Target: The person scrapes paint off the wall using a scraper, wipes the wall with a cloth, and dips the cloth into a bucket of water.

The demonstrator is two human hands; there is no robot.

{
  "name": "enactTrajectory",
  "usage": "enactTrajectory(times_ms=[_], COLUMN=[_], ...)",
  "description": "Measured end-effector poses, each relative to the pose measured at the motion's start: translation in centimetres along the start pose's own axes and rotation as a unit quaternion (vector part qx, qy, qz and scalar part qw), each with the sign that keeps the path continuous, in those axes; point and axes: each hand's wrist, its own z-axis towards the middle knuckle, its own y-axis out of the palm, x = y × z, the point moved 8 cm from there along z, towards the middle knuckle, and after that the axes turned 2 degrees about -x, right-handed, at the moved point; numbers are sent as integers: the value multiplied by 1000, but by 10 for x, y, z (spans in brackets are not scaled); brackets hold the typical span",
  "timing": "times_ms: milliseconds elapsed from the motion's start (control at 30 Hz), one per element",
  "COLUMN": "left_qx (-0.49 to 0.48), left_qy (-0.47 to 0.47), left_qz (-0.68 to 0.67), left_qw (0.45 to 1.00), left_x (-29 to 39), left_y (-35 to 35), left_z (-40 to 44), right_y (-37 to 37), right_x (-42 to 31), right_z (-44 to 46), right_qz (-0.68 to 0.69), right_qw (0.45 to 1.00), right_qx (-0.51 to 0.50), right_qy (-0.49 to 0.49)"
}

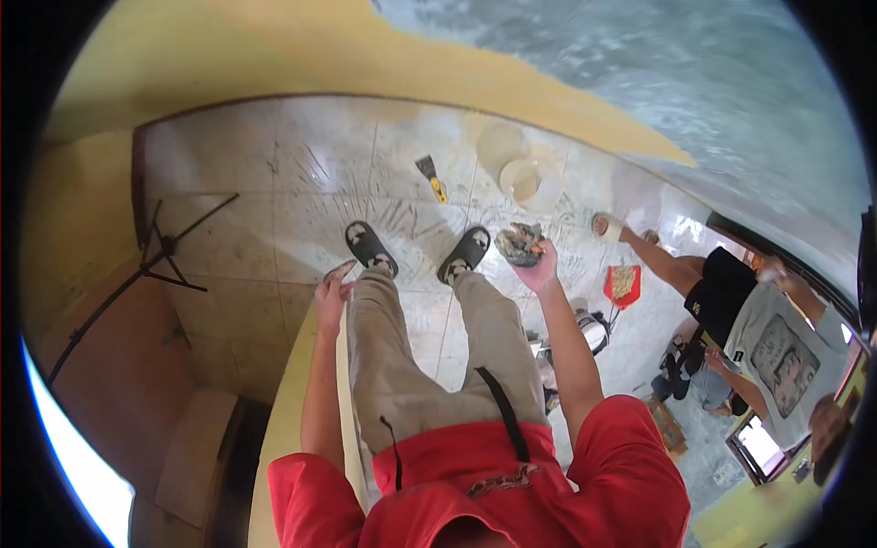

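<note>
My left hand (332,300) is closed on a thin, flat brownish piece (341,271), whose kind I cannot make out. In my right hand (541,269) is a crumpled wad (519,245), smeared dark grey with orange patches; it looks like a dirty rag. My fingers wrap its right side. On the tiles beyond my feet lies a putty knife (431,180) with a dark blade and a yellow handle, apart from both hands. A pale round bucket (530,183) stands near the wall, beyond my right hand.
Dark smears mark the tiled floor (416,306) around my sandals. A red dustpan (622,285) with pale debris is at right. Another person (776,342) is farther right, one leg reaching toward the bucket. A black tripod (164,247) is at left. The wall (585,82) is part yellow, part grey.
</note>
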Motion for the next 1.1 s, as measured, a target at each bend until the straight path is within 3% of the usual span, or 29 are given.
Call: enactTrajectory(times_ms=[67, 200, 267, 333, 367, 400, 467, 500, 533, 567, 633, 767, 867, 933, 1000, 1033, 1067, 1100], left_qx=[92, 140, 136, 154, 151, 145, 115, 93, 71, 125, 58, 33, 17, 28, 19, -77, -85, -32], left_qy=[-27, -6, -1, -3, -2, 19, 11, 32, 53, -54, -50, -56, -78, -86, -110, 130, 131, 25], left_qz=[-25, -52, -82, -87, -89, -85, -44, -2, 36, -84, -79, -17, 25, 63, 84, 385, 383, 234], left_qw=[995, 989, 987, 984, 985, 986, 992, 995, 995, 987, 994, 998, 996, 994, 990, 911, 910, 971], left_x=[11, 64, 51, 83, 100, 104, 74, 67, 66, 69, 73, 91, 96, 112, 81, 104, 117, 127], left_y=[-35, -68, -93, -107, -108, -118, -146, -161, -165, -165, -168, -177, -176, -152, -198, -187, -164, -153], left_z=[-32, -98, -108, -122, -135, -134, -135, -115, -107, -124, -115, -119, -117, -95, -62, -16, -26, -38], right_y=[29, 101, 134, 158, 175, 174, 171, 184, 185, 177, 175, 148, 110, 68, 63, 59, 56, 54], right_x=[-7, 1, 6, 1, -1, -3, -1, 4, 12, 18, 27, 50, 62, 63, 62, 59, 53, 51], right_z=[-39, -103, -128, -137, -143, -145, -150, -160, -160, -162, -162, -166, -177, -173, -192, -192, -196, -200], right_qz=[6, 45, 72, 46, 37, 34, 66, 52, 80, 88, 132, 177, 185, 113, 130, 153, 151, 148], right_qw=[999, 994, 991, 994, 983, 980, 987, 985, 985, 986, 984, 979, 981, 988, 984, 981, 980, 980], right_qx=[-38, -61, -72, -99, -181, -191, -118, -133, -137, -112, -99, -80, -4, 15, 60, 49, 64, 74], right_qy=[-4, 73, 87, 28, -19, -55, -85, -93, -68, -81, -61, -59, -60, -109, -102, -109, -112, -112])
